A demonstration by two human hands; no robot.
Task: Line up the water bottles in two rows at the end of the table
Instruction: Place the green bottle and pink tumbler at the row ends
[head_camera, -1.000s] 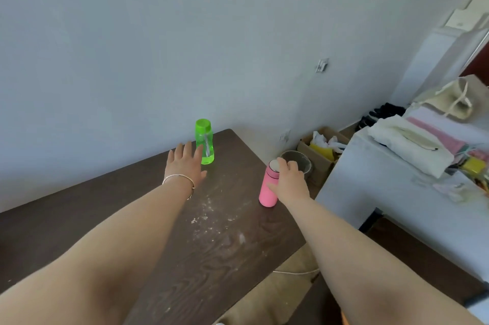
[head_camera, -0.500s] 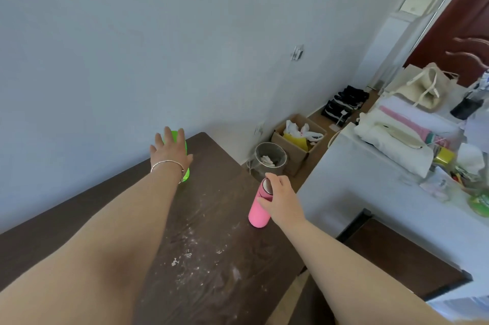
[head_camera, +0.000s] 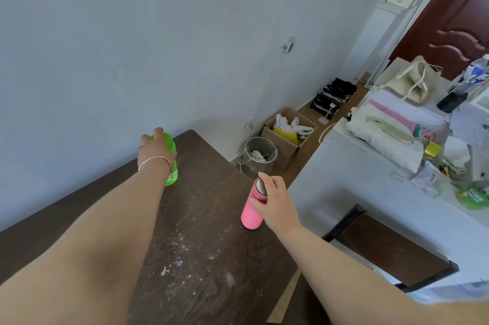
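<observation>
A green transparent bottle (head_camera: 172, 160) stands near the far end of the dark wooden table (head_camera: 201, 232), close to the wall. My left hand (head_camera: 154, 151), with a thin bracelet on the wrist, is wrapped around its upper part and hides most of it. A pink bottle (head_camera: 251, 212) stands upright near the table's right edge. My right hand (head_camera: 275, 199) grips it around the top, just below the cap.
White smudges mark the tabletop near me. Past the table's far end on the floor stand a clear bin (head_camera: 260, 156) and a cardboard box (head_camera: 288, 134). To the right is a white table (head_camera: 357, 179) piled with bags and clutter, with a dark stool (head_camera: 391, 248) beneath.
My left hand has closed around the green bottle, which it only neared before. My right hand's grip stays on the pink bottle. The view has swung right.
</observation>
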